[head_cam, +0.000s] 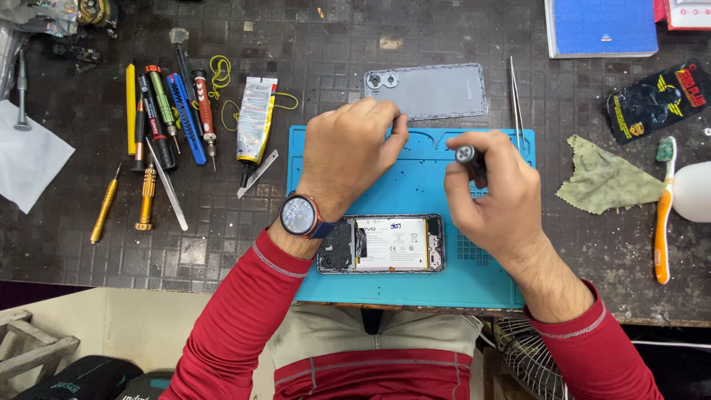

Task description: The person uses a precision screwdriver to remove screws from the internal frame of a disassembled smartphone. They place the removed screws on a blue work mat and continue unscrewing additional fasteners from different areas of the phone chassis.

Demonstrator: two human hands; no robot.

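Note:
An opened phone [385, 244] lies on a blue work mat [415, 281], its battery and boards showing. My left hand [348, 152], with a watch on the wrist, hovers over the mat's top edge, thumb and forefinger pinched; whether something tiny is between them I cannot tell. My right hand [492, 192] is closed around a small screwdriver [466, 155], whose round cap points up. The phone's grey back cover [429, 90] rests just beyond the mat, near my left fingertips.
Several screwdrivers and pry tools [167, 118] lie at the left beside a glue tube [255, 118]. Tweezers [516, 100] sit at the mat's upper right. A green cloth [607, 178], a toothbrush [663, 215], a blue book [600, 26] and white paper [29, 155] are around.

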